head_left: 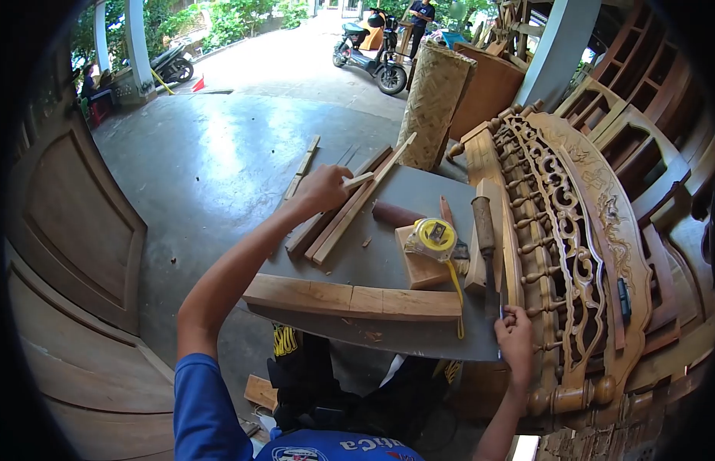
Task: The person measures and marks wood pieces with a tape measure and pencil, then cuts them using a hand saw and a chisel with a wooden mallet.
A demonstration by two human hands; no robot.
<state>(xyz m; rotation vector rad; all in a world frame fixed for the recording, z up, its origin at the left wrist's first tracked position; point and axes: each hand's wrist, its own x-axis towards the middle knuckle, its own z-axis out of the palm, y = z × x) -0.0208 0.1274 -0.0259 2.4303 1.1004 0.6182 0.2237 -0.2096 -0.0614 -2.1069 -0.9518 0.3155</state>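
Note:
My left hand (323, 190) is closed on a small pale wood piece (359, 181), above the long wooden strips (344, 223) on the grey table (357, 265). At the table's front right corner, my right hand (514, 335) pinches a thin, dark, pen-like item (502, 313), partly hidden by the fingers. Just beyond that hand lies a file with a wooden handle (483, 223). A yellow tape measure (434, 238) rests on a wood block (419, 269), its tape hanging toward a wooden bar (350, 300) with marked lines along the front edge.
Carved wooden furniture (573, 246) stands close on the right. Wooden panels (81, 223) lean at the left. A rolled woven mat (434, 104) stands behind the table. Farther back are a scooter (373, 54) and a standing person (421, 19).

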